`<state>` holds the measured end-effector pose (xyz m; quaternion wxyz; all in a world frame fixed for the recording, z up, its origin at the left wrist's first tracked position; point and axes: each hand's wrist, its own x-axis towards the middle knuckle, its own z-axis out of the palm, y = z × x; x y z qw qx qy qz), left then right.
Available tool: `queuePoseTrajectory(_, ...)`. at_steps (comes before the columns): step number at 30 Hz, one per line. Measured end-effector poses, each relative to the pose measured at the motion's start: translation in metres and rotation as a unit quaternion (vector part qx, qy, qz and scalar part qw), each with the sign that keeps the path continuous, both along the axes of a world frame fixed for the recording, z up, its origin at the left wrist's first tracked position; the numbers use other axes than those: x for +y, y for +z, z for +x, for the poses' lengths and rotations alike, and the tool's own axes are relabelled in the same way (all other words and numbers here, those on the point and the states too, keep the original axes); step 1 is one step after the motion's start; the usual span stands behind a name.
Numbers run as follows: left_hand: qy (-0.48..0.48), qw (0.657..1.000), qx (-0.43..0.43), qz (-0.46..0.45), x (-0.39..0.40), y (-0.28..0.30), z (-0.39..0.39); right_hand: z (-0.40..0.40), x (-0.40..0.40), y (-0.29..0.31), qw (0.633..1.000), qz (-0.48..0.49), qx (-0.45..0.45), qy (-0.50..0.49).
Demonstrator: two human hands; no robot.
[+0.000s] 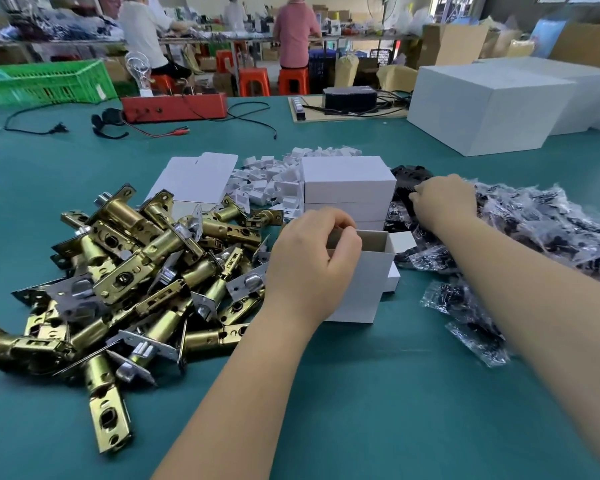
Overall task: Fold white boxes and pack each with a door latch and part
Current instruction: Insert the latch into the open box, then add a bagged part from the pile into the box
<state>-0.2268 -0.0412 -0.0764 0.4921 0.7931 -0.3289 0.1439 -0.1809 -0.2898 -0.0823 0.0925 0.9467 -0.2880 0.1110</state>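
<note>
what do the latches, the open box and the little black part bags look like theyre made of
Latches: metal, seemingly brass-plated bodies with silvery faceplates, shiny glints. Open box: thin matte white cardboard, folded flaps and a greyish inside. Bags: clear glossy plastic film, crinkled, black parts showing through.

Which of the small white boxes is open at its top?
The one the left hand holds, nearest the camera; the stacked boxes behind it are closed.

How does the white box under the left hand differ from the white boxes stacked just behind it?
The box held by the left hand is open at its top end, side flap sticking out; the stacked boxes are closed. The held box stands on end on the table; the stacked ones lie flat, piled. Both are plain white cardboard.
</note>
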Motion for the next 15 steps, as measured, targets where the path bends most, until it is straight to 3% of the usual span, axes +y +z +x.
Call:
queuePoseTrajectory(5, 0.008, 1.0, -0.005, 0.006, 0.0, -0.001, 0.001, -0.007, 0.005, 0.002, 0.993, 0.066, -0.089, 0.038)
queuePoseTrajectory(11, 0.011, 1.0, 0.001, 0.006, 0.0, -0.001, 0.001, -0.015, 0.018, 0.009, 0.936, 0.241, -0.235, 0.099)
queuePoseTrajectory(15, 0.007, 1.0, 0.01, 0.007, 0.001, 0.0, 0.0, -0.02, 0.023, 0.013, 0.918, 0.273, -0.278, 0.074)
